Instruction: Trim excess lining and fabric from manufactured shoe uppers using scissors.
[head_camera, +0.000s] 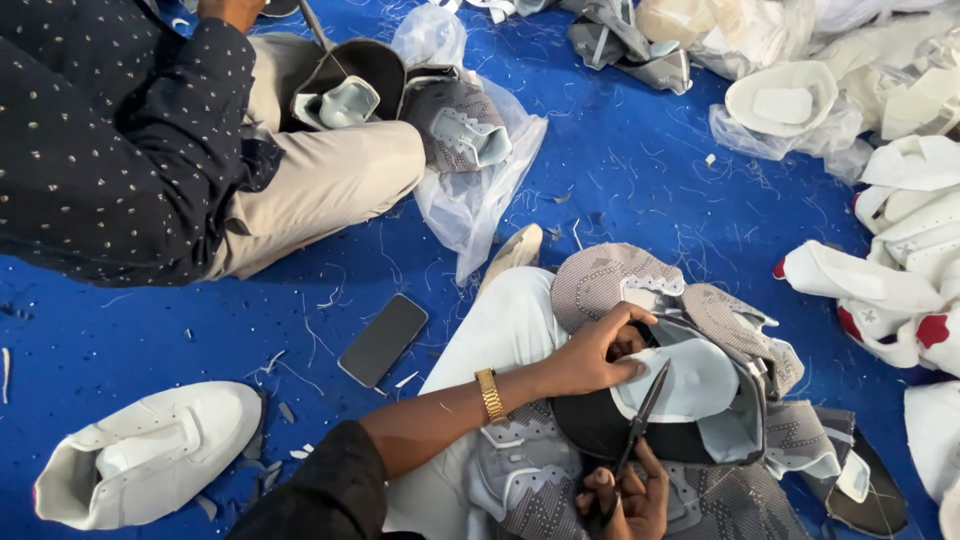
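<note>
Blue floor (640, 170); right hand (625, 500) cut off, gripping scissors (640, 415)

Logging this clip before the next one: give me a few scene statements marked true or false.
1. The left hand grips a grey shoe upper. True.
2. The right hand holds a hammer. False: it holds scissors.
3. A dark phone lies on the blue floor. True.
4. The white shoe sits on the person's lap. False: it lies on the floor, apart from both hands.
5. The left wrist is bare. False: it wears a gold watch.
</note>
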